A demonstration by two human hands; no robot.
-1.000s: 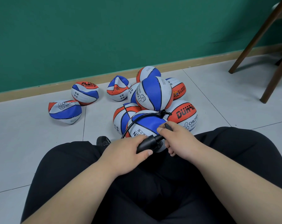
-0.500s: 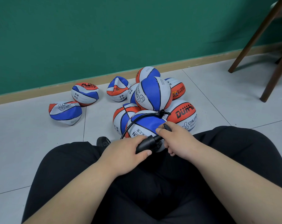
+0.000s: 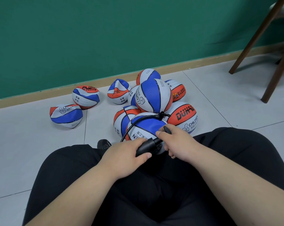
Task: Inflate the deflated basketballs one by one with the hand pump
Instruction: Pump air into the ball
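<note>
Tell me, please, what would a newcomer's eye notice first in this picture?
First, the two hands at the centre: the left hand grips the barrel of a black hand pump and the right hand grips its handle, over the person's lap. Just beyond them lies a heap of red, white and blue basketballs on the grey floor, with crumpled ones lying apart at the left, before a green wall.
</note>
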